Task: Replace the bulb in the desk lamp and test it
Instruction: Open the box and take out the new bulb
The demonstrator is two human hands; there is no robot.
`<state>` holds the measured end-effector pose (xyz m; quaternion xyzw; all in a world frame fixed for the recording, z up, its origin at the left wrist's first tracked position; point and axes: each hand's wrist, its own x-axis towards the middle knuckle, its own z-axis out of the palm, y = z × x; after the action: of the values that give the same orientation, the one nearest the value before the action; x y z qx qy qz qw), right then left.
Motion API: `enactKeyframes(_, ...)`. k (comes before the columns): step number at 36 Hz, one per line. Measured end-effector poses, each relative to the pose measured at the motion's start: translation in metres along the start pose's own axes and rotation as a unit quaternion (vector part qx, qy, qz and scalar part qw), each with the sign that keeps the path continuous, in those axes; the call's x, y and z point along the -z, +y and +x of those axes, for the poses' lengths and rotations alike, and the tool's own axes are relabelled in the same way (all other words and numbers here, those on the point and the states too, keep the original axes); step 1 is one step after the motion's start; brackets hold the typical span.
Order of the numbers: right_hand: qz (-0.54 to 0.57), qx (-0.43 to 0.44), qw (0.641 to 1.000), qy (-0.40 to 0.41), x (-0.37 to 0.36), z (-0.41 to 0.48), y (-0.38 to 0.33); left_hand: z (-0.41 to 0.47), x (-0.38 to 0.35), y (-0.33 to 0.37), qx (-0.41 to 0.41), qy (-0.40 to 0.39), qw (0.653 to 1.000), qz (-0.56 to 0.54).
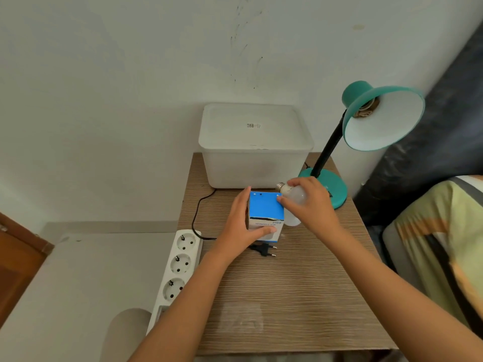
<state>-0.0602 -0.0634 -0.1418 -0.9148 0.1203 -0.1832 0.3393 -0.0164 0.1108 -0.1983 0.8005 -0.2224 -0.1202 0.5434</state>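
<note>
A teal desk lamp point(383, 118) stands at the table's back right, its shade tilted toward me; the socket point(366, 111) inside shows with no bulb in it. My left hand point(243, 223) grips a small blue-and-white box point(265, 214) standing on the table. My right hand point(311, 205) holds a white bulb point(295, 195) just right of the box, metal screw base pointing back left, and its fingertips touch the box's top edge. Another white rounded shape point(291, 220) shows under that hand; what it is cannot be told. The lamp's black plug point(264, 250) lies loose on the table.
A white lidded plastic bin point(253, 145) fills the back of the wooden table point(287, 296). A white power strip point(180, 265) lies along the table's left edge, its sockets unoccupied. The black cord point(198, 212) loops beside it. A bed with a patterned cover point(439, 244) is on the right.
</note>
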Motion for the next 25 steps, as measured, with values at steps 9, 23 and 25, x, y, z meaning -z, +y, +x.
enactKeyframes(9,-0.037,-0.001,0.999,0.0,-0.012,-0.005,-0.008,0.002,0.005,0.005,-0.01,-0.019,0.997,0.078)
enactKeyframes(23,-0.049,-0.023,0.998,-0.036,-0.022,-0.001,-0.009,0.007,0.009,0.001,-0.001,-0.005,0.993,0.121)
enactKeyframes(25,-0.033,-0.027,0.999,-0.03,-0.016,-0.001,-0.01,0.008,0.011,0.002,-0.003,-0.006,0.993,0.12)
